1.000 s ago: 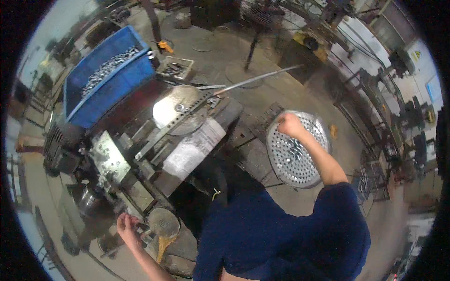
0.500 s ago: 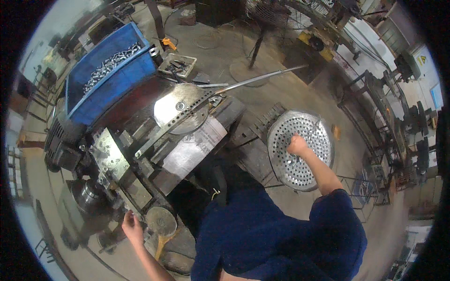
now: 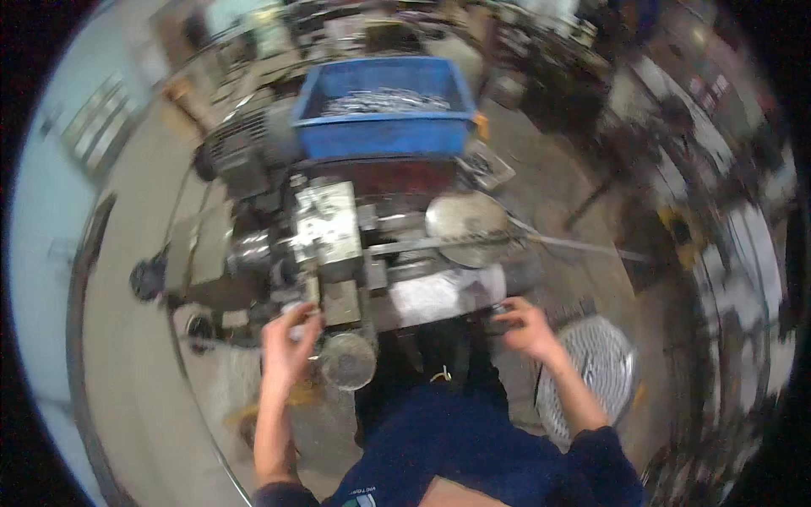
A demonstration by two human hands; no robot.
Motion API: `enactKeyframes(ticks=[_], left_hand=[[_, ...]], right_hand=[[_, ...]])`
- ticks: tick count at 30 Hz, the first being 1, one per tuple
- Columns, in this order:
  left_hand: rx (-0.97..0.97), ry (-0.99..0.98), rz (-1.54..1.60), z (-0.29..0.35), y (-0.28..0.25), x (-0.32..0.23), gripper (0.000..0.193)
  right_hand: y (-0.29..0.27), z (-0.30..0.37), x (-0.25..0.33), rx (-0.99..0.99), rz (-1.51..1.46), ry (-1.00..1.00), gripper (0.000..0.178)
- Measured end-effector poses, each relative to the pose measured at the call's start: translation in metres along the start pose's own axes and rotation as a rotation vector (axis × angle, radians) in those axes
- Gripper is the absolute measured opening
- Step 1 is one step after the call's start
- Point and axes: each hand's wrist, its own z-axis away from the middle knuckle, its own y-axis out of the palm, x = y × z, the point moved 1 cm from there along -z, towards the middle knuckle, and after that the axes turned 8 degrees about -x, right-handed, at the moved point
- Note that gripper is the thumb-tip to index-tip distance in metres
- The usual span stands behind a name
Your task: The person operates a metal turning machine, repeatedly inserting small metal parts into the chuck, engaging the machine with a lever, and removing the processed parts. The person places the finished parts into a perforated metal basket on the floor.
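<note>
My left hand point(image 3: 289, 342) is at the front left of the machine, beside a small metal block point(image 3: 341, 302). Its fingers are curled, with the thumb apart, and I see nothing held between them. My right hand point(image 3: 525, 331) is raised at the right end of a white sheet point(image 3: 446, 296) on the machine. Its fingertips are pinched around a small metal part point(image 3: 499, 309), blurred by motion. Below and right of that hand lies a round perforated metal tray point(image 3: 596, 363). A bright metal plate point(image 3: 328, 221) tops the machine's left part.
Behind the machine stands a blue bin point(image 3: 384, 139) of small metal parts. A round metal disc point(image 3: 467, 226) with a perforated bar across it sits at right, and a long rod point(image 3: 583, 247) juts rightward. Near my left hand is a round pan point(image 3: 348, 362). A motor point(image 3: 241, 160) stands behind left.
My view has swung left. My right hand has come away from the perforated tray to the machine's front edge, and my left hand has moved up beside the small metal block.
</note>
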Motion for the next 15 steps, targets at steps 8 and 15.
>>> enactKeyframes(ticks=[8, 15], left_hand=[[0.195, 0.062, 0.146, 0.020, 0.012, -0.019, 0.033], [0.274, -0.079, 0.384, 0.023, 0.001, 0.006, 0.030]], right_hand=[[0.104, -0.070, 0.202, 0.280, -0.106, -0.792, 0.039], [0.128, -0.082, 0.204, 0.375, -0.144, -0.799, 0.033]])
